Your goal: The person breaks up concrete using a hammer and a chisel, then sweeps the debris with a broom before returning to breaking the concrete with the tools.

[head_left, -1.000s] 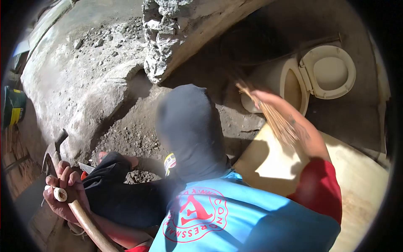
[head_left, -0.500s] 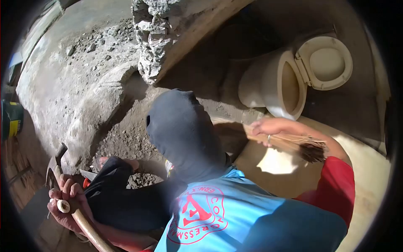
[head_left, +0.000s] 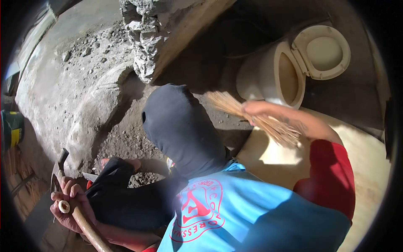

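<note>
Neither of my own hands shows in the head view. Just in front, a person in a dark hood and a blue shirt (head_left: 252, 201) with red sleeves squats with their back to me. Their right hand (head_left: 254, 110) grips a stick broom (head_left: 279, 130) around its middle, its pale bristles fanned over the dirt floor near the toilet (head_left: 260, 77). Down at the left, the person's other hand (head_left: 69, 206) is closed around a wooden handle (head_left: 90, 231). A curved metal tool head (head_left: 57, 168) rises just beyond those fingers, and one pale, round handle end faces me.
Loose soil and rubble (head_left: 126, 143) lie beside a large pale rock slab (head_left: 96, 101). A broken concrete wall edge (head_left: 145, 46) juts down from the top. At far left is a dark green bucket (head_left: 12, 130); a light board (head_left: 273, 161) lies under the broom arm.
The person's broom hand has moved up and left, and the bristles now fan out over the floor. My view has shifted slightly; the hand on the wooden handle keeps its hold.
</note>
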### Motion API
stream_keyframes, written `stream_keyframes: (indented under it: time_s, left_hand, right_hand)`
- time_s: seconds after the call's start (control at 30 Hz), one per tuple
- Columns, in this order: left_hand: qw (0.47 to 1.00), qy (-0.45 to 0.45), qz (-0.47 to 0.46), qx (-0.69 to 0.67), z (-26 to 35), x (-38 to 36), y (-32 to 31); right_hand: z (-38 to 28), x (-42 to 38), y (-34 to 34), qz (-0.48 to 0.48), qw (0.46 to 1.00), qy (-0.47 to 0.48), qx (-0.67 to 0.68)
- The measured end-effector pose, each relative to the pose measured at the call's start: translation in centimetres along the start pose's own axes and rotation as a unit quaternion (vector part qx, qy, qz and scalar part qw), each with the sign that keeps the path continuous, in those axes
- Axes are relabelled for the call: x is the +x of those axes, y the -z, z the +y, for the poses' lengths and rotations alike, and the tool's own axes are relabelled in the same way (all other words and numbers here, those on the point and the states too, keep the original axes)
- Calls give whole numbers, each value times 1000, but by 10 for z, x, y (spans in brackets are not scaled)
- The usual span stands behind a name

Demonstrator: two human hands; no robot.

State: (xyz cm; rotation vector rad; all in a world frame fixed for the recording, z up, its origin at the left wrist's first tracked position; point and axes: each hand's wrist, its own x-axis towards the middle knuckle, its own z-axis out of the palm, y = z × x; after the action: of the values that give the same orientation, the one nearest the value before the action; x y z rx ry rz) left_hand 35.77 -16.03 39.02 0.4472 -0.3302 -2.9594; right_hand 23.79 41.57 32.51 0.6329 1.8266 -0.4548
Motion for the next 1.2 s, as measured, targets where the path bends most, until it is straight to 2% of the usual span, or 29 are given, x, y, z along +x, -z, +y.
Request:
stream_keyframes:
  time_s: [0.03,0.1,0.23,0.27,0.3,0.33,0.4,0.43,0.47,0.5,0.53,0.57,0.6,0.67,0.7,0.8,0.9,1.0,1.03,1.1,1.17,1.2]
  left_hand:
    - [1000,1,0,3,2,0,0]
    - [1000,5,13,-1,1,1,-6]
    - [1000,0,11,3,1,-1,-8]
    - [1000,-10,1,15,0,-1,-6]
    - [999,-6,44,-25,-4,-1,-16]
    - [999,-2,37,-36,-5,-1,-16]
    - [1000,-10,6,12,3,-1,-5]
    - [999,-28,10,39,6,-3,-1]
    - [999,-29,20,27,5,-4,-2]
    - [999,-36,17,15,4,-5,0]
    - [999,-40,11,2,3,-6,1]
    - [999,-50,21,1,4,-7,1]
    - [999,-45,8,-8,1,-8,-3]
    - [998,-54,19,-15,0,-9,-4]
    - [998,-62,21,-15,1,-8,-3]
    - [997,-70,20,-16,2,-9,2]
    - [991,-91,82,-53,1,-10,-3]
    - [991,-99,78,-49,5,-11,6]
    - [991,-102,77,-50,5,-10,6]
    - [990,-100,79,-51,6,-9,6]
    - [990,-96,78,-63,6,-9,4]
    - [990,-99,80,-66,5,-9,2]
  right_hand:
    - [35,12,-2,-100,995,-11,-13]
    - [50,-19,-13,-167,981,-90,34]
    - [30,-92,-1,-147,978,-125,81]
    - [15,-109,9,-90,981,-90,144]
    - [-1,-111,20,-40,979,-50,196]
    - [-3,-100,43,-141,958,8,250]
    - [-22,-105,71,-188,937,62,287]
    - [-25,-97,83,-198,941,134,242]
    - [-33,-80,96,-198,932,285,100]
    - [-36,-61,113,-172,887,428,-29]
    - [-41,-39,133,-146,837,519,-96]
    - [-37,-10,154,-44,895,443,37]
    - [-30,21,178,59,919,350,169]
    - [-44,67,214,157,911,250,287]
    - [-57,86,228,100,880,253,388]
    - [-99,124,237,-2,829,275,487]
    - [-124,131,230,16,844,279,457]
    - [-128,132,222,28,809,249,531]
    - [-108,159,246,92,859,353,360]
    - [-93,153,252,152,869,438,171]
    - [-67,96,261,91,849,399,333]
    - [-75,55,225,204,801,463,320]
